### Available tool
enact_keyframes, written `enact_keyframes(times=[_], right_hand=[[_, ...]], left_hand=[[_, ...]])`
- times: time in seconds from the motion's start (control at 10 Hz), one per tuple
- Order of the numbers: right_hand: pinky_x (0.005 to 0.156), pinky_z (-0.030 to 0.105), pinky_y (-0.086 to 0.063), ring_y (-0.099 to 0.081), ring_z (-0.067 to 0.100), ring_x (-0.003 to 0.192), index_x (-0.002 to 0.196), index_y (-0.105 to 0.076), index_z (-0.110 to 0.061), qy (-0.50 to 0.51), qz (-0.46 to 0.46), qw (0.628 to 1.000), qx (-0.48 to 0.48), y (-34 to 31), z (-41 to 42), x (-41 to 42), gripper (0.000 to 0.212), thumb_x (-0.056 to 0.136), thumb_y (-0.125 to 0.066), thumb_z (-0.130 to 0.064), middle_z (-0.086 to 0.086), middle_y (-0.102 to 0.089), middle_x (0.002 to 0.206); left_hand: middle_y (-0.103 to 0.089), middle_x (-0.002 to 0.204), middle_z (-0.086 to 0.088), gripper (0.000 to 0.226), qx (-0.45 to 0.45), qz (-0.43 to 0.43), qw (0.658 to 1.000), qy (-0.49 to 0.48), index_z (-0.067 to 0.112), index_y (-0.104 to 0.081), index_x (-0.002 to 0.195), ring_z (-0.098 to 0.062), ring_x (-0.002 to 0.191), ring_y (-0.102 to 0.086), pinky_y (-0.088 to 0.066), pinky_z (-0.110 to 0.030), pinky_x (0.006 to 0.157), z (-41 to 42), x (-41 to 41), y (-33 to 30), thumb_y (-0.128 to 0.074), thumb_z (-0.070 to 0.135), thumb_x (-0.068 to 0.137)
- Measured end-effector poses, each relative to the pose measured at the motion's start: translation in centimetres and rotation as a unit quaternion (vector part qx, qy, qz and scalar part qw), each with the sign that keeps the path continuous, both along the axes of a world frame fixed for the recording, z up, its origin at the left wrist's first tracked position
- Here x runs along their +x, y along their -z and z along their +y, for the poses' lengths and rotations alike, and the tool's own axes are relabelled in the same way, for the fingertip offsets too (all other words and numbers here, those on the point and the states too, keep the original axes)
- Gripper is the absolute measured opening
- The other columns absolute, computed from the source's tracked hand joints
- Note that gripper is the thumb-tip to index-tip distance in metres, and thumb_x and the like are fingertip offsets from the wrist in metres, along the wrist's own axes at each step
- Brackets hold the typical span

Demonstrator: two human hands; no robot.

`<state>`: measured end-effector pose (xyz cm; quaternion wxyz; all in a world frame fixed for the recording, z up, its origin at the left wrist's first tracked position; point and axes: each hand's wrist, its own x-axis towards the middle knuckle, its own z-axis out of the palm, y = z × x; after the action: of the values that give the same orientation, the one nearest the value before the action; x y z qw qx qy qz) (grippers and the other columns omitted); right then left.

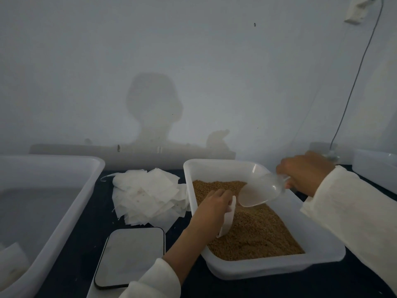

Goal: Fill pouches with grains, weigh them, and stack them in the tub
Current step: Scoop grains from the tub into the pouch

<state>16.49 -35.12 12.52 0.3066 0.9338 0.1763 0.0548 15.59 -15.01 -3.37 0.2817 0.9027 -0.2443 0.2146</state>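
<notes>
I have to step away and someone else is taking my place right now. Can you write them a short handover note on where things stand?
Left hand holds an open pouch over the grains in the white tray.
Right hand grips the clear scoop, mouth tilted toward the pouch.
Empty pouches lie piled left of the tray; the scale in front of them is bare.
Tub at far left holds at least one pouch in its near corner.
Left: fill this pouch, weigh it, stack it, repeat.

Both white-sleeved forearms are reaching forward, the left hand pinching a pouch while the right hand is gripping a tilted scoop.
</notes>
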Motion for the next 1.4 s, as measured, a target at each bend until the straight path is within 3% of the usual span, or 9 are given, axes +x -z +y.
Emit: enact_keyframes(times=[0.1, 0.4, 0.5, 0.6, 0.8, 0.9, 1.0, 1.2, 1.4], right_hand=[[0.086, 0.029, -0.044, -0.059, 0.013, 0.099, 0.103, -0.06, -0.025, 0.042, 0.074, 0.996, 0.011, 2.3, -1.0, -0.2, 0.013, 0.09, -0.058, -0.026, -0.008, -0.06, 0.105], [0.092, 0.033, -0.043, -0.053, 0.026, 0.119, 0.13, -0.05, -0.009, 0.017, 0.16, 0.986, -0.035, 10.2, 1.1, 0.4, 0.035, 0.096, -0.048, -0.02, 0.007, -0.057, 0.122], [0.092, 0.031, -0.045, -0.058, 0.022, 0.112, 0.119, -0.058, -0.019, 0.004, 0.164, 0.98, 0.114, 10.7, -1.3, 0.1, 0.027, 0.093, -0.054, -0.024, 0.003, -0.061, 0.118], [0.095, 0.029, -0.045, -0.059, 0.013, 0.105, 0.1, -0.062, -0.025, 0.037, 0.196, 0.963, 0.179, 9.5, -2.6, 0.1, 0.011, 0.089, -0.061, -0.025, -0.006, -0.062, 0.105], [0.092, 0.033, -0.047, -0.059, 0.01, 0.092, 0.081, -0.059, -0.034, 0.043, 0.189, 0.918, 0.346, 5.6, -4.7, 0.0, 0.016, 0.087, -0.065, -0.021, -0.013, -0.061, 0.089], [0.092, 0.042, -0.046, -0.06, 0.016, 0.092, 0.087, -0.062, -0.03, 0.055, 0.13, 0.937, 0.321, 4.5, -4.4, 0.5, 0.008, 0.089, -0.059, -0.023, -0.011, -0.063, 0.093], [0.086, 0.037, -0.048, -0.062, 0.019, 0.088, 0.081, -0.06, -0.024, 0.037, 0.102, 0.956, 0.274, 4.0, -3.6, 0.7, 0.011, 0.09, -0.055, -0.019, -0.01, -0.062, 0.089], [0.084, 0.027, -0.034, -0.054, 0.01, 0.098, 0.108, -0.057, -0.032, -0.049, 0.002, 0.986, 0.162, 3.4, -1.8, 0.2, 0.015, 0.093, -0.053, -0.033, -0.013, -0.056, 0.105], [0.088, 0.027, -0.03, -0.051, 0.009, 0.101, 0.119, -0.053, -0.038, -0.105, -0.095, 0.986, 0.093, 2.9, -1.1, -0.4, 0.025, 0.094, -0.051, -0.035, -0.017, -0.054, 0.108]], left_hand=[[-0.047, 0.092, -0.001, 0.016, -0.033, 0.005, 0.999, -0.04, 0.012, -0.044, 0.09, -0.013, 0.085, -0.038, -0.024, -0.02, 0.069, 0.0, -0.1, 0.0, -0.046, -0.004, 0.092], [-0.043, 0.089, 0.002, 0.016, -0.032, 0.004, 0.998, -0.046, 0.011, -0.044, 0.09, -0.013, 0.083, -0.038, -0.028, -0.023, 0.068, 0.0, -0.3, -0.2, -0.044, -0.005, 0.092], [-0.049, 0.094, -0.003, 0.015, -0.033, 0.011, 0.998, -0.051, 0.008, -0.048, 0.093, -0.017, 0.087, -0.043, -0.035, -0.028, 0.073, 0.1, -0.4, -0.2, -0.043, -0.006, 0.092], [-0.05, 0.096, -0.003, 0.014, -0.029, 0.011, 0.998, -0.053, 0.008, -0.048, 0.094, -0.017, 0.088, -0.043, -0.036, -0.028, 0.074, 0.1, -0.4, -0.1, -0.043, -0.005, 0.093], [-0.055, 0.103, -0.003, 0.01, -0.02, 0.006, 0.999, -0.048, 0.008, -0.055, 0.099, -0.015, 0.094, -0.045, -0.039, -0.025, 0.077, 0.1, -0.3, -0.2, -0.05, 0.002, 0.093], [-0.058, 0.101, -0.003, 0.009, -0.031, -0.001, 0.999, -0.035, 0.009, -0.057, 0.096, -0.013, 0.092, -0.043, -0.032, -0.018, 0.072, 0.2, -0.3, -0.3, -0.053, 0.002, 0.092], [-0.06, 0.101, -0.002, 0.008, -0.038, 0.0, 0.999, -0.026, 0.009, -0.059, 0.094, -0.013, 0.094, -0.044, -0.032, -0.018, 0.073, 0.2, -0.4, -0.3, -0.056, 0.002, 0.091], [-0.062, 0.101, -0.003, 0.005, -0.051, 0.01, 0.999, -0.014, 0.007, -0.061, 0.092, -0.018, 0.097, -0.049, -0.039, -0.026, 0.079, 0.2, -0.3, -0.3, -0.059, 0.005, 0.089], [-0.062, 0.103, -0.003, 0.005, -0.054, 0.005, 0.998, -0.015, 0.008, -0.062, 0.093, -0.017, 0.098, -0.049, -0.036, -0.021, 0.076, 0.2, -0.3, -0.2, -0.06, 0.006, 0.089]])
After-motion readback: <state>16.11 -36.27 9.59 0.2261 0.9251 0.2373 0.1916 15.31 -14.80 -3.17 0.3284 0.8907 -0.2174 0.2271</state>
